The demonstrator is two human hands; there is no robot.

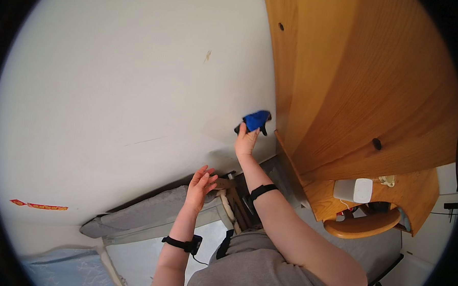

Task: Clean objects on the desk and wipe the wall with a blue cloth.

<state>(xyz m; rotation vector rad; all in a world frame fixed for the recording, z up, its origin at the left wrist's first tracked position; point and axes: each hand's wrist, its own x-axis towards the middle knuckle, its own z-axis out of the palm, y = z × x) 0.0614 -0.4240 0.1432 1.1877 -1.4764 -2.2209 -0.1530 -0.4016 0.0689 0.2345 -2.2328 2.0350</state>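
My right hand [247,140] is closed on a blue and black cloth item [256,120], perhaps a cloth or a glove, raised close to the white wall [139,81] near its corner with a wooden cabinet. Whether the item touches the wall, I cannot tell. Lower and to the left, my left hand [201,186] is held up with its fingers apart and nothing in it. Dark straps circle both forearms, and the left one carries a small black device [196,245] with a cable.
A tall wooden cabinet [331,90] rises at the right. Beyond it stand a wooden desk [407,193] with a white and grey box-shaped device [353,190], and a wooden chair [363,225]. A bed with a grey padded headboard [141,212] lies below the wall. A red strip [47,206] sticks to the wall.
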